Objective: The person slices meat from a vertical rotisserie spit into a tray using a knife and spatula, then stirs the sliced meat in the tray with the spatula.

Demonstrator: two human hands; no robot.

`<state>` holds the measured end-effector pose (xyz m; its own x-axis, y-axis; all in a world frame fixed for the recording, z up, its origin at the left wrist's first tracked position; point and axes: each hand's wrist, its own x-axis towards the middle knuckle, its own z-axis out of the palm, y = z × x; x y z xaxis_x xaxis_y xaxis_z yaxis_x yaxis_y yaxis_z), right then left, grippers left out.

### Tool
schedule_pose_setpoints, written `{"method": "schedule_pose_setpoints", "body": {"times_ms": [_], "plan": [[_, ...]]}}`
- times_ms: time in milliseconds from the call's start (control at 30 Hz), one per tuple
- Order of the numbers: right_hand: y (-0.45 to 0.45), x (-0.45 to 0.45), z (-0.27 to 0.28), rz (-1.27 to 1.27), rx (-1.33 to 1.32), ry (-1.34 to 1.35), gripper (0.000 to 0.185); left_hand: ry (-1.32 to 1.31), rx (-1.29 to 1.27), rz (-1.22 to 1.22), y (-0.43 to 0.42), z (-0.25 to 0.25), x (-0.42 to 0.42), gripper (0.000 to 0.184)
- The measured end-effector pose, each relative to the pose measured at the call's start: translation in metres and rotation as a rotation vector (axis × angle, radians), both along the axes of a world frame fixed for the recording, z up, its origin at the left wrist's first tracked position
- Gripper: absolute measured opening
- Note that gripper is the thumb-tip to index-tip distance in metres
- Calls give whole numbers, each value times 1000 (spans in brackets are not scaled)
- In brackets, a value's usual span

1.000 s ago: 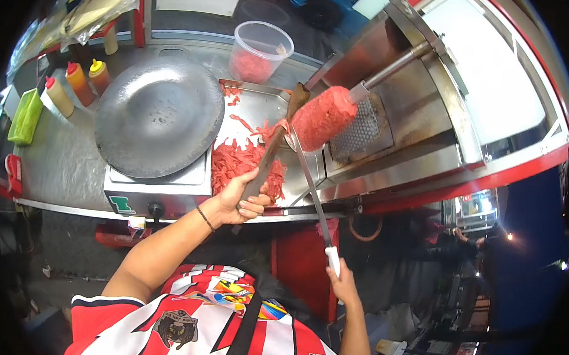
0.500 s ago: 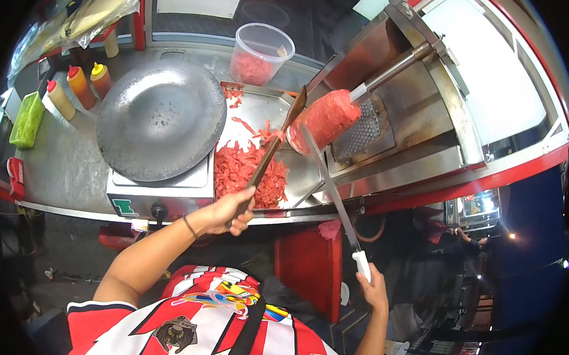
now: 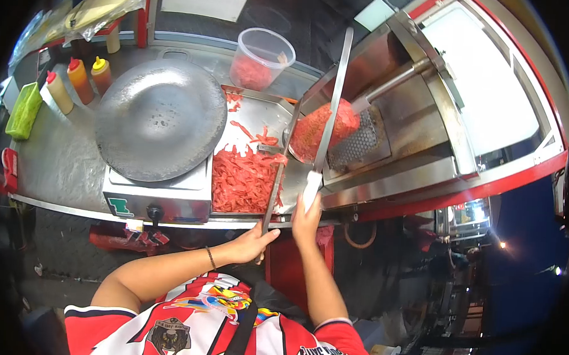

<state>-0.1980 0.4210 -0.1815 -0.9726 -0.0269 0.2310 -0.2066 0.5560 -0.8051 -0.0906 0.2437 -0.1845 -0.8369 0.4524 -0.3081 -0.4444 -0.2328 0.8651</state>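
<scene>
Steel counter (image 3: 69, 162) ran left to right. Closest was the left hand (image 3: 254, 243), fingers wrapped round one end of a flat bar (image 3: 275, 190); right hand (image 3: 306, 221) had fingers clamped on a white-handled knife (image 3: 329, 125). Next out, shredded meat (image 3: 243, 182) lay heaped in the tray (image 3: 262, 107). Blade crossed in front of the meat cone (image 3: 308, 134) on its spit (image 3: 396, 85); I couldn't tell if they touched. Clear tub (image 3: 270, 66) stood behind the tray.
</scene>
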Motion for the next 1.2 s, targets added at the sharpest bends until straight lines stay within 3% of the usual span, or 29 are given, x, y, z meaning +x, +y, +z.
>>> {"method": "schedule_pose_setpoints", "body": {"times_ms": [100,233,300,400,467,633,800,900,933,1033,1200], "plan": [[13,61,-21,34,-185,-180,22,24,11,24,0,6,-8,50],[12,-4,-15,85,1,-57,18,-2,-52,19,9,-1,-9,56],[0,-19,0,59,47,-127,18,15,-21,32,8,3,-14,55],[17,35,-22,77,47,-9,22,14,17,33,2,14,-23,56],[44,63,-52,45,52,-107,23,20,27,44,3,10,-29,54],[14,1,-3,86,213,-115,22,1,50,70,11,12,-35,48],[65,76,-38,74,244,-61,28,-91,176,98,5,13,-51,48],[66,64,-23,111,312,15,25,-169,231,110,10,0,-55,49],[59,48,-8,80,286,-182,23,-251,311,134,6,15,-54,47],[62,42,10,106,356,-140,24,-395,657,66,-5,22,-60,47],[161,141,32,80,388,-409,27,-429,1137,-122,-36,3,-66,52]]}}
